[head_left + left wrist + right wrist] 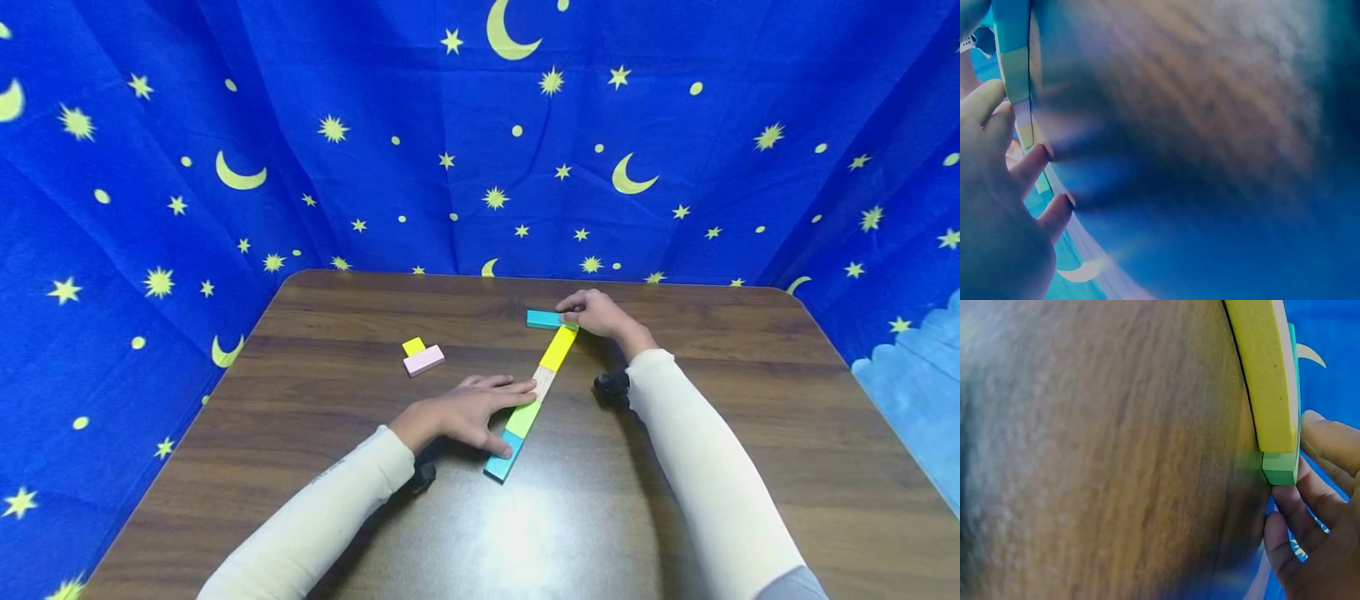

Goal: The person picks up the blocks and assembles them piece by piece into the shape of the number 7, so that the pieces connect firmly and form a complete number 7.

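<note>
A slanting row of blocks runs across the table: a teal block (504,454) nearest, then a lime block (522,418), a pale pink block (543,382) and a yellow block (558,348). My left hand (474,410) lies along the row's left side, fingers spread. Its thumb touches the near teal block, and its fingertips reach the pale and lime blocks. At the far end my right hand (600,315) pinches a small green block (1280,469), partly hidden by the fingers. Another teal block (542,319) lies crosswise, just left of that hand.
Off to the left, a small yellow block (413,346) and a pink block (424,361) sit together on the brown wooden table (315,400). A blue curtain (420,183) with moons and stars hangs behind the table's back edge. Dark wrist cameras hang beneath both wrists.
</note>
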Available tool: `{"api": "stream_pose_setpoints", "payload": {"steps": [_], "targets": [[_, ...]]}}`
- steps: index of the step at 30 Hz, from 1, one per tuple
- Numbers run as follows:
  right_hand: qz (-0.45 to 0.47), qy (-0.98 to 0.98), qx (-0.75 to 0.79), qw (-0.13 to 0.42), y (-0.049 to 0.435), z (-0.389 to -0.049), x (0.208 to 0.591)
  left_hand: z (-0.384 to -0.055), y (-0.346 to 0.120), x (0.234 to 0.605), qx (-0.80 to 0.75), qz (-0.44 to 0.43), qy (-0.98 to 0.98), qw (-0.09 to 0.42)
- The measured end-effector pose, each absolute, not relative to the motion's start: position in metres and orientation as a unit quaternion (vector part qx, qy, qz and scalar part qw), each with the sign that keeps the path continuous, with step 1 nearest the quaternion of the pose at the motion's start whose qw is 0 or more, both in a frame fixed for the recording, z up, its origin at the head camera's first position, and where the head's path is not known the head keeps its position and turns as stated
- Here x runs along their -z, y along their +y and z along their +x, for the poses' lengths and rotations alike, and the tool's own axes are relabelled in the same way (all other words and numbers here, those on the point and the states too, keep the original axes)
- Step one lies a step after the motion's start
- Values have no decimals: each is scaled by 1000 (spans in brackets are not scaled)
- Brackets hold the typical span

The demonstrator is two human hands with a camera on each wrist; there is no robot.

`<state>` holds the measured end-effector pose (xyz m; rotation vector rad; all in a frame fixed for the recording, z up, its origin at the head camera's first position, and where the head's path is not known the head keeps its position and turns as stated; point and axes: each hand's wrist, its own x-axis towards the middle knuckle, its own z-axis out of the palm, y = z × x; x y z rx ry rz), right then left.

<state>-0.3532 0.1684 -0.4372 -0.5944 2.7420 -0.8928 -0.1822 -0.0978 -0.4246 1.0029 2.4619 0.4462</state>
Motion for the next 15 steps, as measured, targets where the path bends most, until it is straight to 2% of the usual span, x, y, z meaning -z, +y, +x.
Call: {"api": "stream_pose_setpoints", "payload": {"steps": [4, 11, 15], "targets": [[-203, 927, 303, 89, 169, -351, 436, -183, -98, 425, -163, 364, 889, 223], [-266, 928, 259, 22, 170, -340, 427, -184, -97, 427, -162, 361, 891, 224], [-310, 922, 228, 33, 169, -334, 422, -184, -97, 427, -161, 357, 892, 226]]}}
